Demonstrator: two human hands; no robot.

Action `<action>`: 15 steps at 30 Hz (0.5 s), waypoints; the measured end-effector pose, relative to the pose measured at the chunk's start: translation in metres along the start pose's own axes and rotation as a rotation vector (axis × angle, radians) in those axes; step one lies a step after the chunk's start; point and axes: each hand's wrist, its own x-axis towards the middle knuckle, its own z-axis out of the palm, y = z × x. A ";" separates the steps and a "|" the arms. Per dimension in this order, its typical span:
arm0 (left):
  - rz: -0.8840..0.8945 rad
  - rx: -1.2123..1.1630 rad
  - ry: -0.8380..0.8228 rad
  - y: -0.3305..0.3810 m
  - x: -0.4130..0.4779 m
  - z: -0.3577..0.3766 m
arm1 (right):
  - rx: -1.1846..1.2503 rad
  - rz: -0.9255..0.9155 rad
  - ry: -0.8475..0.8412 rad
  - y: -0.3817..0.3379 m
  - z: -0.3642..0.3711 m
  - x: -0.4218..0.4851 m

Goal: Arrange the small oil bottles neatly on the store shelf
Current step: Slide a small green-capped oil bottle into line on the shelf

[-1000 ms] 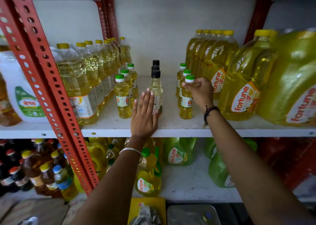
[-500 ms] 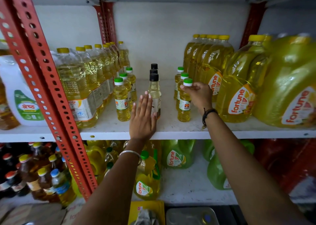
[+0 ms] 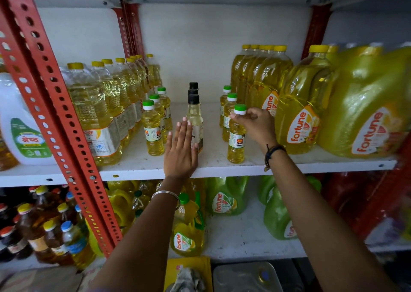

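Observation:
Three short rows of small oil bottles stand on the white shelf (image 3: 222, 167). The left row (image 3: 153, 131) and the right row have green caps; the middle row (image 3: 194, 114) has black caps and paler oil. My right hand (image 3: 255, 125) pinches the neck of the front right green-capped bottle (image 3: 236, 140), just below its cap. My left hand (image 3: 181, 149) is flat with fingers straight, its palm side against the front black-capped bottle, holding nothing.
Yellow-capped litre bottles (image 3: 104, 109) line the left side, and taller ones (image 3: 264, 80) the right. Large Fortune jugs (image 3: 364, 114) fill the far right. A red perforated upright (image 3: 55, 114) crosses at left. The shelf below holds more jugs (image 3: 224, 198).
My right hand has slid from the bottle's body up to its neck below the cap. My left hand stays beside the black-capped bottle. The camera view has shifted slightly.

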 end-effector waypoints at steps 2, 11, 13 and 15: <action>-0.002 -0.002 -0.003 0.000 0.000 0.000 | -0.004 -0.008 -0.004 -0.001 -0.003 -0.003; -0.002 -0.014 -0.004 0.000 -0.001 0.000 | -0.048 -0.014 -0.077 -0.002 -0.008 -0.002; -0.002 -0.018 0.000 0.000 0.000 0.000 | -0.063 -0.020 -0.092 -0.003 -0.011 0.000; -0.003 -0.014 0.001 0.000 0.000 0.000 | -0.066 -0.018 -0.097 -0.003 -0.012 0.001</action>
